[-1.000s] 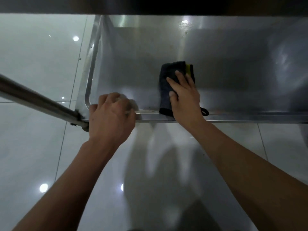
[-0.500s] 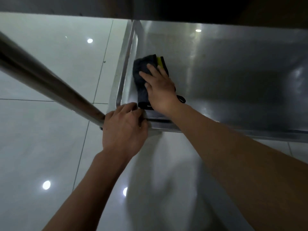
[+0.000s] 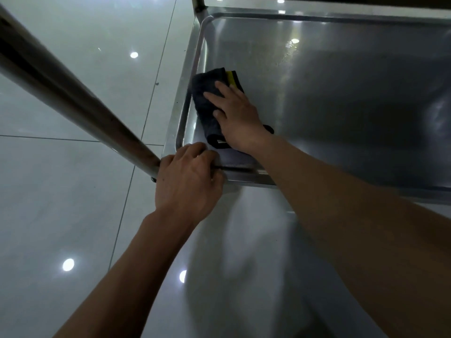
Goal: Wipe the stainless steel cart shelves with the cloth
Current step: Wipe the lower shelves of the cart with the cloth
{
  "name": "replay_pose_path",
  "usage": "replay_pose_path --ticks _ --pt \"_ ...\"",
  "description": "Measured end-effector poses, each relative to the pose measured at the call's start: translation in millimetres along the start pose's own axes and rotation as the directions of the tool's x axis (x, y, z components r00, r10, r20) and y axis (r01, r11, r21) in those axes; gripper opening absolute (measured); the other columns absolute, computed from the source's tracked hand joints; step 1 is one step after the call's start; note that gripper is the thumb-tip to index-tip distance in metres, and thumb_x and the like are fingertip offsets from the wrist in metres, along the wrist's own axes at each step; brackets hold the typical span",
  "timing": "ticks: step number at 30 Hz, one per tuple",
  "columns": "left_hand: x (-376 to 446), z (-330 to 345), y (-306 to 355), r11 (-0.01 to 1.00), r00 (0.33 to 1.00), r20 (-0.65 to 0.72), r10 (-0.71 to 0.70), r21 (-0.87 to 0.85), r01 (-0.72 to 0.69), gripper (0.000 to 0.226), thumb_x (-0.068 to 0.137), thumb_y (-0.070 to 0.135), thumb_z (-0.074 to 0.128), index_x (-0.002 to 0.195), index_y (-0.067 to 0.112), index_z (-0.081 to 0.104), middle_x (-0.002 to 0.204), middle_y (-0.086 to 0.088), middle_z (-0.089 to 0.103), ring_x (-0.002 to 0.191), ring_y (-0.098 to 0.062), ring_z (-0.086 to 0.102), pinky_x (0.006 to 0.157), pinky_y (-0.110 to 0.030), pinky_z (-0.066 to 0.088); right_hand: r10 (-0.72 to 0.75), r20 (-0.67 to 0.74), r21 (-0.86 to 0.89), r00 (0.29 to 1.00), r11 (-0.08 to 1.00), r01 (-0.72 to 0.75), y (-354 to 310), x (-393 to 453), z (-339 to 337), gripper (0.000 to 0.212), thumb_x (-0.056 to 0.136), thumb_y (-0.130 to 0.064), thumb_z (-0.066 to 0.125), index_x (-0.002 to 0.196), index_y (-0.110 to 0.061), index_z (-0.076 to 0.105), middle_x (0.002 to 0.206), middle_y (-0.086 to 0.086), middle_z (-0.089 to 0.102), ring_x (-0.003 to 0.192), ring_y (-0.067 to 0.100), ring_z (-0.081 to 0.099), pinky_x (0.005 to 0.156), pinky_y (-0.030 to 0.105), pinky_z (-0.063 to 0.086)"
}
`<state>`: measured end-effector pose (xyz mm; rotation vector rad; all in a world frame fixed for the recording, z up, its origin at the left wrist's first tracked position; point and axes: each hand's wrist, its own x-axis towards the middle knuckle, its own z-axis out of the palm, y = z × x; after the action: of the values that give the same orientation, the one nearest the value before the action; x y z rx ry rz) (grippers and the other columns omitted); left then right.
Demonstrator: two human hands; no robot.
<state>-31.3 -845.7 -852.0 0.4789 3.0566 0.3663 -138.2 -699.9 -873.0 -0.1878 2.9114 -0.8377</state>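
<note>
A dark folded cloth (image 3: pixel 205 98) with a yellow stripe lies flat on the lower stainless steel shelf (image 3: pixel 341 98), close to its left rim. My right hand (image 3: pixel 235 115) presses down on the cloth with straight fingers spread over it. My left hand (image 3: pixel 188 181) grips the shelf's near left corner, fingers curled over the rim beside the cart's steel post (image 3: pixel 61 91). The lower end of the cloth is hidden under my right wrist.
Glossy pale floor tiles (image 3: pixel 73 191) with ceiling-light reflections surround the cart on the left and below. The raised shelf rim (image 3: pixel 192 76) runs along the left side. A far corner post (image 3: pixel 197 3) stands at the top.
My right hand has slid the cloth left across the shelf, from near its middle to beside the left rim. My left hand has stayed on the near corner.
</note>
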Motion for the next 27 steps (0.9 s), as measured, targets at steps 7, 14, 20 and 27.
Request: replay_pose_path --ticks 7,14,20,27 --pt "17 4 31 0.999 0.997 0.065 0.032 0.022 -0.033 0.024 0.095 0.038 0.046 0.105 0.030 0.066 0.125 0.006 0.056 0.122 -0.023 0.047 0.095 -0.048 0.042 0.098 -0.105 -0.032 0.990 0.994 -0.102 62 -25 -32 0.047 0.106 -0.020 0.038 0.152 -0.031 0.036 0.165 -0.004 0.016 0.152 0.022 0.011 0.119 0.040 0.022" --pt "46 15 97 0.989 0.975 0.170 0.143 0.013 -0.148 0.042 0.090 0.048 0.052 0.130 0.036 0.056 0.145 0.003 0.046 0.133 -0.024 0.039 0.101 -0.045 0.036 0.210 -0.210 -0.044 0.955 0.974 -0.223 140 -55 -79 0.047 0.105 -0.017 0.040 0.151 -0.026 0.039 0.164 -0.001 0.020 0.151 0.025 0.015 0.120 0.041 0.021" --pt "56 25 142 0.973 0.945 0.246 0.215 0.033 -0.230 0.060 0.081 0.070 0.055 0.132 0.038 0.055 0.143 0.004 0.045 0.131 -0.024 0.039 0.098 -0.045 0.039 0.293 -0.277 -0.015 0.915 0.951 -0.309 195 -89 -111 0.048 0.104 -0.016 0.042 0.150 -0.027 0.041 0.163 0.000 0.023 0.150 0.026 0.017 0.119 0.044 0.022" --pt "53 25 153 0.979 0.947 0.254 0.197 0.004 -0.205 0.063 0.077 0.070 0.063 0.131 0.038 0.059 0.142 0.004 0.045 0.128 -0.025 0.041 0.096 -0.045 0.040 0.298 -0.272 -0.025 0.915 0.948 -0.316 214 -103 -121 0.048 0.104 -0.015 0.041 0.150 -0.027 0.040 0.163 0.001 0.023 0.150 0.027 0.016 0.119 0.045 0.022"
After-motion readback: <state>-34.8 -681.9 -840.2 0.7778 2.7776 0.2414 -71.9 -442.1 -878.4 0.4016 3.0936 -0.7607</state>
